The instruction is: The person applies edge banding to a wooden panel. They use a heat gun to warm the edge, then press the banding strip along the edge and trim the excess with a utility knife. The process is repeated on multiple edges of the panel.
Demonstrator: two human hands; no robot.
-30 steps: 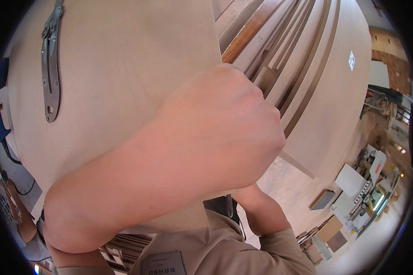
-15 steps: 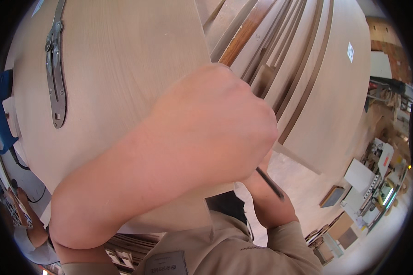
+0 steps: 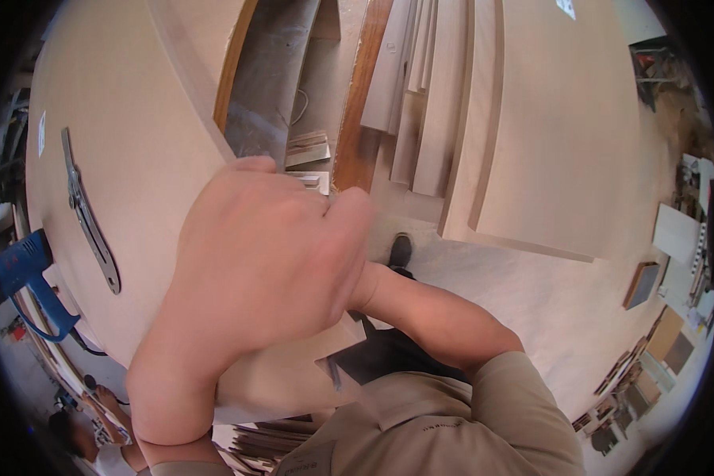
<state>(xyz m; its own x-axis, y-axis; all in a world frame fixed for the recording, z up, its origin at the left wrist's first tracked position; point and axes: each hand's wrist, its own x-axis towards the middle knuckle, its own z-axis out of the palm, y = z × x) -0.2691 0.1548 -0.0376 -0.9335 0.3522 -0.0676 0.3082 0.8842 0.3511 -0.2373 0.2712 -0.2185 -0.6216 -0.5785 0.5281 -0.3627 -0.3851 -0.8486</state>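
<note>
My left hand (image 3: 270, 246) is above the near right edge of a large pale wood panel (image 3: 127, 182). Its back faces up and its fingers curl downward, so what they hold, if anything, is hidden. My right forearm (image 3: 444, 317) comes in from the lower right, and the right hand disappears behind the left one. On the panel, left of my hands, lies a slotted dark metal hinge arm (image 3: 91, 222). A blue corded power tool with a pistol-style handle (image 3: 36, 274) stands at the panel's left edge.
Several pale boards and strips (image 3: 440, 119) are stacked at the right, beside a brown wood edge (image 3: 361, 95). A gap with small offcuts (image 3: 308, 148) separates them from the panel. A shoe (image 3: 401, 250) shows on the floor. Another person (image 3: 95, 444) is at lower left.
The view has shifted, opening up the gap between panel and stacked boards. My left hand appears farther left; the thin dark rod seen beneath it before is out of sight. More right forearm shows.
</note>
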